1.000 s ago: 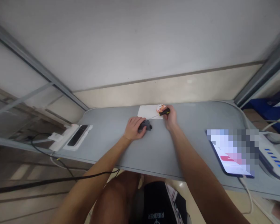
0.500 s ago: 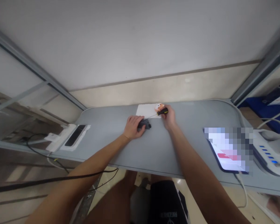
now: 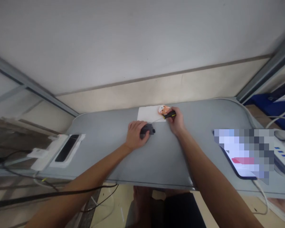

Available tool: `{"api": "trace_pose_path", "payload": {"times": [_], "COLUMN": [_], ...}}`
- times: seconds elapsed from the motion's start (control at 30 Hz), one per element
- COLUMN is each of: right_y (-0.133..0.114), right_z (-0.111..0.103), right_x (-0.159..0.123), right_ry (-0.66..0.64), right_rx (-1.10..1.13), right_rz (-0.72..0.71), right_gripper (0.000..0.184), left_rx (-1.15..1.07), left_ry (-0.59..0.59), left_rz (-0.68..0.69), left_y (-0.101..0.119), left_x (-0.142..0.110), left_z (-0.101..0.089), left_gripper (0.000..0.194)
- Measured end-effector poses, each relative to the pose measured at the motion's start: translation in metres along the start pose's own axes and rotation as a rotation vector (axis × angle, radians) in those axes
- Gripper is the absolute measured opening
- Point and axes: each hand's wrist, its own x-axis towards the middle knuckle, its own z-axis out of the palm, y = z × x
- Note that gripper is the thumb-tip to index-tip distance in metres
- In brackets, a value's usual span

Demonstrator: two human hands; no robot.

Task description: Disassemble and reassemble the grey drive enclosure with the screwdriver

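Observation:
My left hand (image 3: 136, 135) is closed around a small dark grey box-shaped device (image 3: 148, 129), pressing it against the grey tabletop; a black knob-like part sticks out at its right end. In my right hand (image 3: 177, 122) is a screwdriver (image 3: 169, 115) with a black and yellow handle. Its thin shaft points left toward the device, and the tip lies by my left fingers; whether it touches the device I cannot tell. Just behind the handle sits an orange and white animal-faced object (image 3: 163, 109), partly on a white sheet of paper (image 3: 147, 113).
A lit phone (image 3: 239, 161), partly blurred, lies at the right with a white cable, beside a white power strip (image 3: 283, 158). At the left a black phone-like slab (image 3: 66, 148) rests on white paper. Dark cables (image 3: 61, 193) hang by the front edge. A wall stands behind the table (image 3: 156, 161).
The view has shifted slightly. The screwdriver and my right hand have moved a little right, away from my left hand, which keeps hold of the grey device.

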Motion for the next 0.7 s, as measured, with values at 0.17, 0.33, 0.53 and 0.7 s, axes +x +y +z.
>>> {"api": "trace_pose_path", "payload": {"times": [0.17, 0.33, 0.53, 0.7], "right_y": [-0.002, -0.007, -0.009, -0.022], "right_z": [0.002, 0.004, 0.009, 0.001], "right_x": [-0.006, -0.010, -0.012, -0.014], "right_ry": [0.018, 0.060, 0.111, 0.216], "right_rx": [-0.039, -0.059, -0.105, -0.253], "right_rz": [-0.014, -0.008, -0.044, -0.137], "right_gripper": [0.026, 0.025, 0.025, 0.028], "left_rx": [-0.017, -0.038, -0.066, -0.075], "left_ry": [0.023, 0.017, 0.029, 0.053], "left_rz": [-0.002, -0.003, 0.046, 0.066], "left_y": [0.000, -0.001, 0.000, 0.000], "left_x": [-0.002, -0.002, -0.001, -0.001], "left_z": [0.001, 0.000, -0.004, -0.007], "left_gripper": [0.037, 0.034, 0.037, 0.035]}}
